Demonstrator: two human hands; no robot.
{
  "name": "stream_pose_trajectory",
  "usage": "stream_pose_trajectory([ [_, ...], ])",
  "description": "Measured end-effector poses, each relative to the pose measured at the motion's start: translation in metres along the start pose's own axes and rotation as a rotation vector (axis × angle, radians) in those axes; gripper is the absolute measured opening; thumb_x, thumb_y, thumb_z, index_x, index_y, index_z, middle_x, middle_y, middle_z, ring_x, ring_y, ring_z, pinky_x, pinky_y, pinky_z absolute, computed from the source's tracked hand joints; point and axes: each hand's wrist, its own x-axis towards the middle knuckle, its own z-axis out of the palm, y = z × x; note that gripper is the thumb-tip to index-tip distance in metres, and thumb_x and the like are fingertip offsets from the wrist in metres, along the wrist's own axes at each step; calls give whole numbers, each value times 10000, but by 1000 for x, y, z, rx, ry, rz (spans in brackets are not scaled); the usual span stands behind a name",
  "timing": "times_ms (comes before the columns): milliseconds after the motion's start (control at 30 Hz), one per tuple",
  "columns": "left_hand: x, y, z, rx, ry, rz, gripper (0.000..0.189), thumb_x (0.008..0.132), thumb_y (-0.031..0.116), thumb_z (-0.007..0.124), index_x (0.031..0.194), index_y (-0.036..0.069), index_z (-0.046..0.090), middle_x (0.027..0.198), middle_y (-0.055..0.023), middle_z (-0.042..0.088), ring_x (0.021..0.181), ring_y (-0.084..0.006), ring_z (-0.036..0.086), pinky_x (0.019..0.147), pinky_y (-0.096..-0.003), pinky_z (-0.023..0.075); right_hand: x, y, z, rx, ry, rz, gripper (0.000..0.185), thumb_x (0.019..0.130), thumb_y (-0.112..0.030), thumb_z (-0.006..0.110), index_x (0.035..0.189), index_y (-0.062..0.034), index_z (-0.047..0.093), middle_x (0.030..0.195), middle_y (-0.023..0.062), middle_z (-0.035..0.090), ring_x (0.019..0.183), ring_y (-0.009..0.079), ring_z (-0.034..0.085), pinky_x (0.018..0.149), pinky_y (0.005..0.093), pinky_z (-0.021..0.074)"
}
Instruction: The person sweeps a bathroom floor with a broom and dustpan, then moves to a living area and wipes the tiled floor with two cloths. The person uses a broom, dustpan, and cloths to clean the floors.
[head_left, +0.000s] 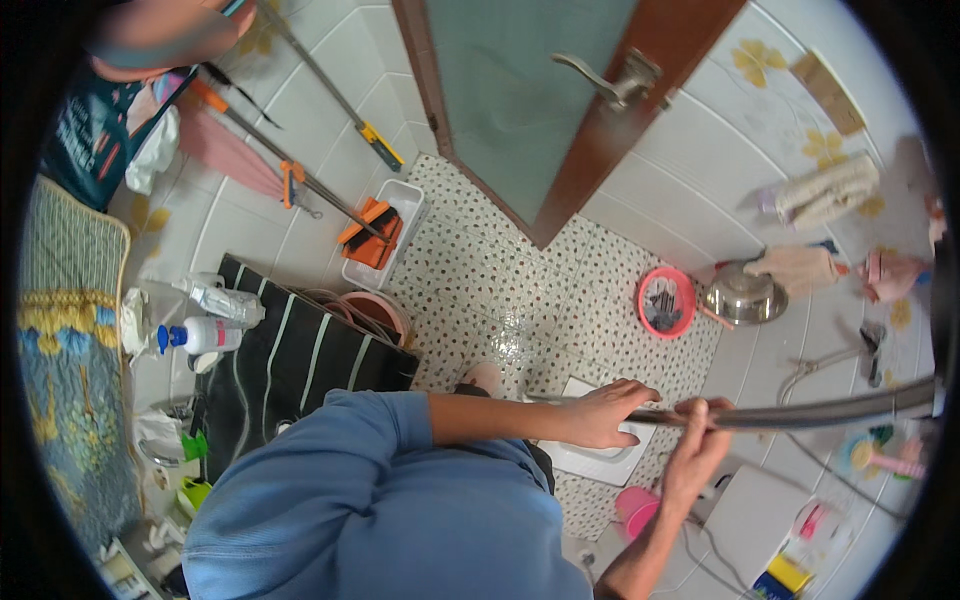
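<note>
A long, grey-brown metallic pole or strip (825, 414) runs across the view from the right rim, past both hands. My right hand (701, 442) grips it between thumb and fingers. My left hand (611, 416) lies over the pole to the left, fingers and thumb spread apart; whether its palm touches the pole is hidden. Beneath the hands is a white squat toilet pan (600, 469) set in the speckled tile floor (517, 300). The pole's thin left end shows beyond my left wrist.
A glass-paned door (532, 97) stands ahead. At right are a pink basin (666, 304) with cloths, a metal bowl (746, 296) and a pink bucket (637, 510). At left are a white bin (405, 202) with an orange brush, and a black striped surface (300, 352) with bottles.
</note>
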Motion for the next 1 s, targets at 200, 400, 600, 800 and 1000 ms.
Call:
stream_pose_trajectory([
  [200,15,-13,-80,-267,648,58,197,916,35,676,1091,4,591,872,-146,656,794,-250,643,744,-379,526,50,-74,112,44,-325,-208,190,1024,-114,592,1132,41,574,964,123,649,935,185,619,877,351,502],
  [400,28,-23,-189,85,1000,-41,241,976,193,667,1009,-9,541,788,-149,635,740,-204,624,699,-392,512,99,-89,151,-78,-549,-465,655,1001,-250,665,1517,22,367,1375,266,568,1275,379,577,1108,468,438],
  [600,43,1,-330,280,1216,-208,276,1003,272,642,968,6,579,747,-11,582,700,-112,540,634,-321,459,162,13,152,-222,-824,-282,421,982,-183,679,1336,20,572,1164,208,677,1069,289,674,917,381,529],
  [800,37,-1,-435,396,1314,-95,314,992,283,650,857,20,541,683,-26,569,642,-144,549,592,-342,459,196,163,144,-262,-1049,3,392,1000,-230,657,1286,29,590,942,179,706,872,245,680,803,353,534],
  [1000,45,0,-511,431,1363,-126,342,1016,251,596,747,48,547,666,-16,578,637,-117,554,617,-301,449,209,232,138,-160,-1119,330,371,1024,-237,629,1295,12,589,950,103,721,804,164,669,716,300,534],
])
